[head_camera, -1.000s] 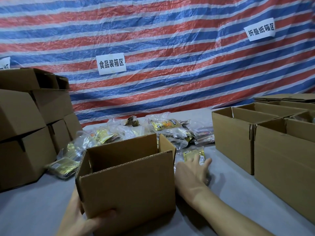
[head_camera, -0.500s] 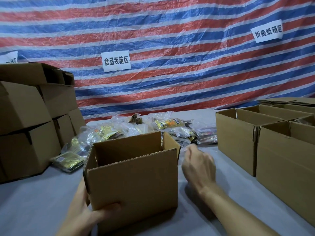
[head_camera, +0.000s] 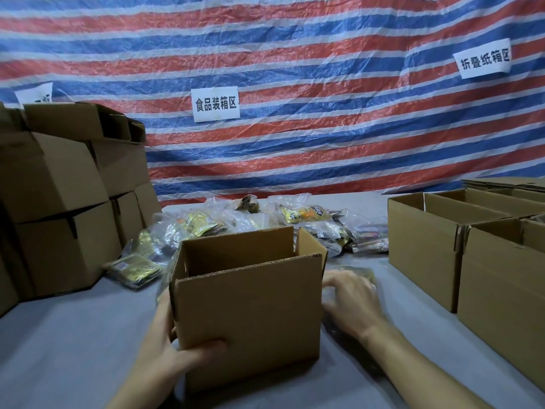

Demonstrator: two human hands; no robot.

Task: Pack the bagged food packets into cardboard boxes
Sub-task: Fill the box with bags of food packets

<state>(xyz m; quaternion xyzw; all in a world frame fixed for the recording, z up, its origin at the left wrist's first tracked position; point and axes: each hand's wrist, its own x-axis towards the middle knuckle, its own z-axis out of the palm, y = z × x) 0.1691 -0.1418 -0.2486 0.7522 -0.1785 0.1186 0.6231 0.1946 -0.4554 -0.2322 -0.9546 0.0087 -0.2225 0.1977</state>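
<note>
While closed boxes [head_camera: 59,184] stand stacked left of the open box [head_camera: 247,314], presumably filled, the left grip [head_camera: 171,349] clamps its near-left corner. Behind it, most packets [head_camera: 265,219] lie heaped, unpacked. Just right of it, the right grip [head_camera: 351,299] lies on one packet [head_camera: 361,273]; whether it has closed is too blurred to tell. Farther right, more open boxes [head_camera: 424,249] wait.

Behind the open box [head_camera: 247,320], the left hand [head_camera: 165,352] hides its fingers, only the thumb [head_camera: 206,349] shows. The right hand [head_camera: 351,302] is motion-blurred; the packet [head_camera: 361,273] under its fingertips is smeared and its print unreadable, so the grip is unclear. Box interior is hidden.
</note>
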